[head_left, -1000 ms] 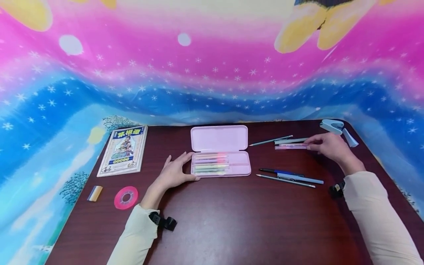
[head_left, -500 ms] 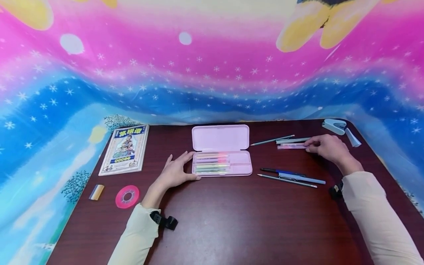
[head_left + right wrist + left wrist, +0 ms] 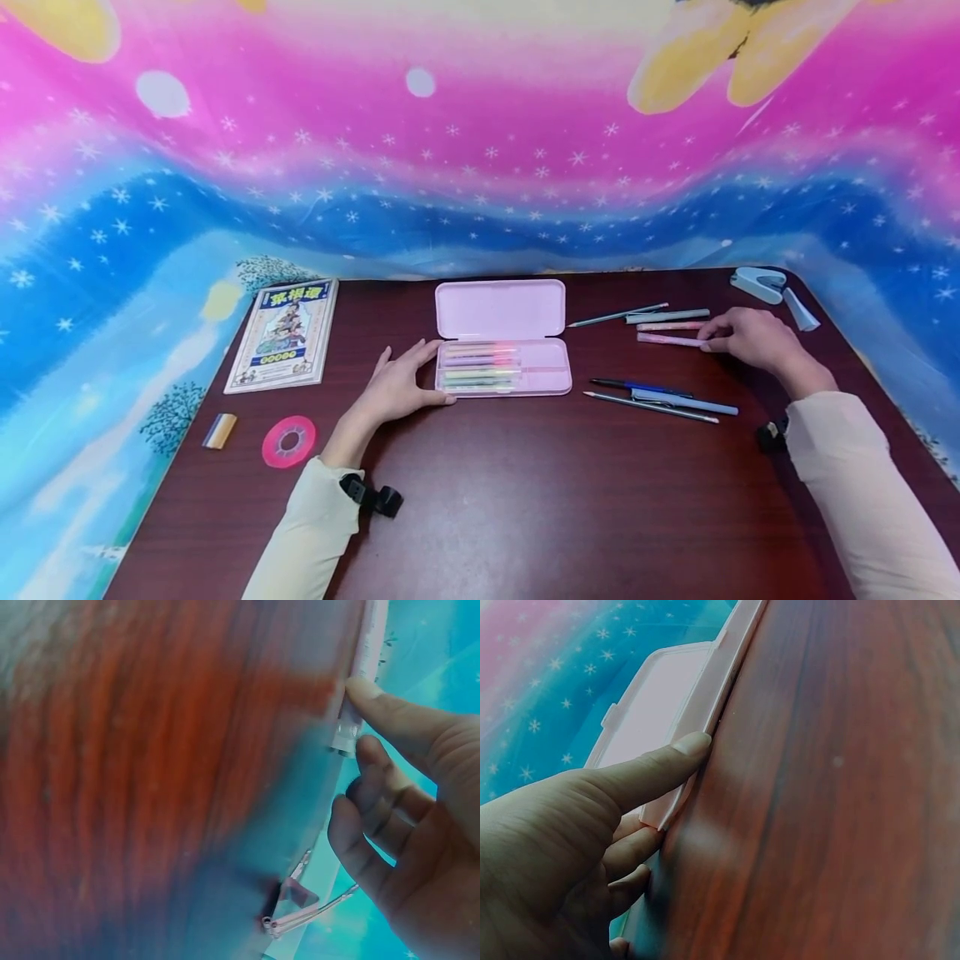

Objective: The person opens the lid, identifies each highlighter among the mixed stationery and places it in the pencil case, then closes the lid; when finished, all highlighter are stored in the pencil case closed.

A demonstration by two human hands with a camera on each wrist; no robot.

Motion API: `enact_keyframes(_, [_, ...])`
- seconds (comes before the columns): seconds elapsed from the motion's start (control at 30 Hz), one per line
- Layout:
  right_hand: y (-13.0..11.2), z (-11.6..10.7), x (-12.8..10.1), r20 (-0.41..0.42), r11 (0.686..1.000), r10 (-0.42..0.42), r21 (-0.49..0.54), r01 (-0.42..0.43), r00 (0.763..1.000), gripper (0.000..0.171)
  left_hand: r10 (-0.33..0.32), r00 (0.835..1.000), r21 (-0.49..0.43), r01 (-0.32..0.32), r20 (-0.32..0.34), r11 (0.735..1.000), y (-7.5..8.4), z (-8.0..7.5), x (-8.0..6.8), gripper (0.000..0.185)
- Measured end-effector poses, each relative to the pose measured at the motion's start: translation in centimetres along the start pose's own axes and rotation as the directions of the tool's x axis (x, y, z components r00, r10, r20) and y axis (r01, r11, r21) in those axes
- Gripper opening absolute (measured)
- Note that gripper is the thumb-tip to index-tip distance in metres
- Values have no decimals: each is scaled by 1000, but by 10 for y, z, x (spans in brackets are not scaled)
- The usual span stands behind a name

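A pink pen point(image 3: 670, 339) lies on the dark red-brown table point(image 3: 540, 500), toward its right rear part, and is pinched at its right end by the right hand point(image 3: 750, 337). The pen is slim and straight, pale pink along its whole length, and is laid nearly level with its free end pointing left toward the pencil case point(image 3: 501, 343). In the right wrist view the same pen point(image 3: 358, 697) is seen as a thin pink stick with a clear end piece, the thumb pressed against one side and the fingertips point(image 3: 367, 750) curled close on the other. Just behind it lie a second pink pen point(image 3: 670, 326), a grey-green pen point(image 3: 667, 316) and a thin pencil point(image 3: 617, 316), all close together but apart from one another.

The pencil case is of pale pink plastic, with rounded corners, and stands open, its lid laid flat behind the tray. Several pastel markers point(image 3: 480, 367) are lined up side by side in the left part of the tray. The left end of the case is held by the left hand point(image 3: 397, 390): the thumb is laid along the front edge and the fingers rest against the short side, as the left wrist view shows point(image 3: 592, 825).

In front of the right hand, a dark blue pen point(image 3: 637, 387), a light blue pen point(image 3: 686, 403) and a pencil point(image 3: 651, 407) are grouped together.
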State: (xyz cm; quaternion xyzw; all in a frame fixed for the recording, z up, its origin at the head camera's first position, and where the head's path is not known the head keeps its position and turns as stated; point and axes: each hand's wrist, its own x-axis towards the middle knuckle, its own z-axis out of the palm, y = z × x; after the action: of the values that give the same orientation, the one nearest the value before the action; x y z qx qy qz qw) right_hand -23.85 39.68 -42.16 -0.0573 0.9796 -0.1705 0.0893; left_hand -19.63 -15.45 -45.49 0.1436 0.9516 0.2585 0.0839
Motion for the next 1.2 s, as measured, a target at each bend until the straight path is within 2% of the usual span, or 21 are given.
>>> enact_keyframes(0.17, [-9, -5, -4, -13, 999, -39, 35, 40, 999, 22, -2, 1000, 0, 2, 4, 1000, 1, -1, 1, 99])
enact_keyframes(0.3, [-27, -8, -2, -46, 995, -94, 38, 95, 995, 23, -3, 1000, 1, 3, 3, 1000, 1, -1, 0, 99])
enact_keyframes(0.47, [-57, -6, 3, -79, 986, -156, 51, 160, 985, 19, -9, 1000, 4, 9, 5, 1000, 0, -1, 0, 99])
enact_keyframes(0.67, [-97, 1, 13, -110, 960, -264, 61, 272, 958, 17, -3, 1000, 5, 3, 1, 1000, 0, 0, 1, 98])
enact_keyframes(0.9, [-142, 12, 23, -119, 946, -294, 105, 306, 948, 16, -4, 1000, 8, 4, 3, 1000, 1, -1, 1, 99])
enact_keyframes(1.2, [-186, 35, 20, -130, 890, -421, 131, 436, 898, 13, -6, 1000, 10, 6, 3, 1000, 1, -1, 0, 99])
